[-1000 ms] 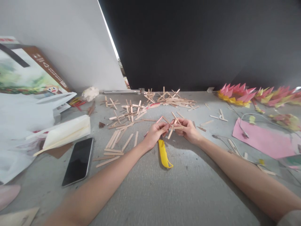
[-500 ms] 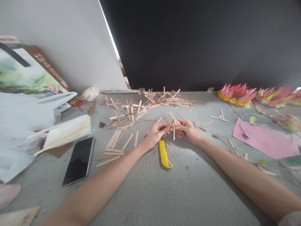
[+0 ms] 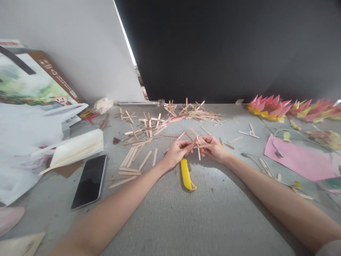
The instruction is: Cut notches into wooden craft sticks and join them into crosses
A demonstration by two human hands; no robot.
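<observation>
My left hand (image 3: 178, 150) and my right hand (image 3: 214, 148) meet over the middle of the grey table (image 3: 186, 220). Together they pinch a small cluster of crossed wooden sticks (image 3: 198, 146), one stick pointing down between the hands. A yellow utility knife (image 3: 186, 174) lies on the table just below my left hand. Loose flat sticks (image 3: 135, 158) lie in a row to the left of my left wrist. Piles of glued stick crosses (image 3: 149, 126) and more sticks (image 3: 194, 111) lie further back.
A black phone (image 3: 89, 180) lies at the left, next to a white folded packet (image 3: 76, 149) and a printed box (image 3: 32, 83). Pink paper (image 3: 298, 158), a thin cable (image 3: 282, 133) and pink-yellow folded paper flowers (image 3: 268, 105) are at the right. A dark wall stands behind.
The stick cluster has been turned between my fingers: the slanted lower stick swung to point straight down and now leans slightly. Both hands stay in nearly the same place.
</observation>
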